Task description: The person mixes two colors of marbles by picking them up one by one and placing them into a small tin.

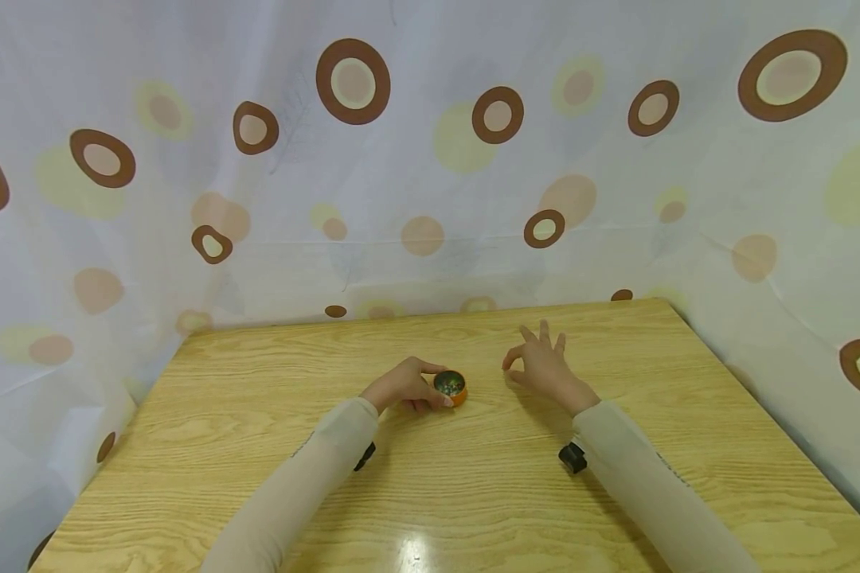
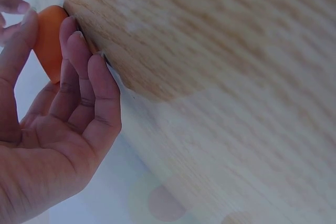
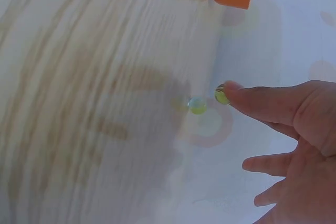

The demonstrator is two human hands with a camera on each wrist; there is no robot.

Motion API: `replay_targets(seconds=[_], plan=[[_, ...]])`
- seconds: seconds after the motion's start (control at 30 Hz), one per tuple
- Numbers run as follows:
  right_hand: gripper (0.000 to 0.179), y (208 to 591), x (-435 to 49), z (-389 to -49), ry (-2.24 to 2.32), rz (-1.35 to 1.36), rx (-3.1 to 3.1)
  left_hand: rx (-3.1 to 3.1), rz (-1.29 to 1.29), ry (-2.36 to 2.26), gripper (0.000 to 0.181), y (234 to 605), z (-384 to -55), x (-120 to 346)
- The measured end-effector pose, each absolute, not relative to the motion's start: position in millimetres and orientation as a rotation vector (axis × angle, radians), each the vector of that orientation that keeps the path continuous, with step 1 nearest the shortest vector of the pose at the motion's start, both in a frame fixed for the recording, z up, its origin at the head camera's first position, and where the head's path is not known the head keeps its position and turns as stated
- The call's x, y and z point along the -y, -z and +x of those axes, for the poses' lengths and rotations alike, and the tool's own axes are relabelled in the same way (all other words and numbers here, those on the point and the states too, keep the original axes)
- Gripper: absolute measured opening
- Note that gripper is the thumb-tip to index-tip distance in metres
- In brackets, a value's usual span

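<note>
A small round orange bowl with a dark inside stands on the wooden table. Several small, shiny, colourful marbles lie in it. My left hand grips the bowl from its left side, thumb at the near side and fingers round the far side. To the right of the bowl, my right hand pinches a glass marble with yellow-green in it between thumb and forefinger, the other fingers spread. A second round, glassy yellow-green shape shows close beside that marble in the right wrist view.
The light wooden table has a glossy top. A white sheet printed with brown, yellow and peach circles hangs behind it and along both sides. A black wrist camera sits below the right sleeve.
</note>
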State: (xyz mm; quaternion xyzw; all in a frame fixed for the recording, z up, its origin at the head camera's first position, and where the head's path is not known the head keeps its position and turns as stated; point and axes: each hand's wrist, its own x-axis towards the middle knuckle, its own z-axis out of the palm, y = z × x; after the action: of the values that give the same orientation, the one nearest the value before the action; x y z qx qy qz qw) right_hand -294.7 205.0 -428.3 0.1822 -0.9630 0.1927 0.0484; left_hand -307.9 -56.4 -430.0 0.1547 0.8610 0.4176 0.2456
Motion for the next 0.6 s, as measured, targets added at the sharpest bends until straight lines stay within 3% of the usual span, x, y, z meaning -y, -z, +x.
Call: replay_targets(seconds=[0.6], plan=[[0.011,414.0,-171.1,-288.5,-0.673,0.628,2.815,-2.375,0.412,-1.103,0.067,430.4,-309.7,55.0]])
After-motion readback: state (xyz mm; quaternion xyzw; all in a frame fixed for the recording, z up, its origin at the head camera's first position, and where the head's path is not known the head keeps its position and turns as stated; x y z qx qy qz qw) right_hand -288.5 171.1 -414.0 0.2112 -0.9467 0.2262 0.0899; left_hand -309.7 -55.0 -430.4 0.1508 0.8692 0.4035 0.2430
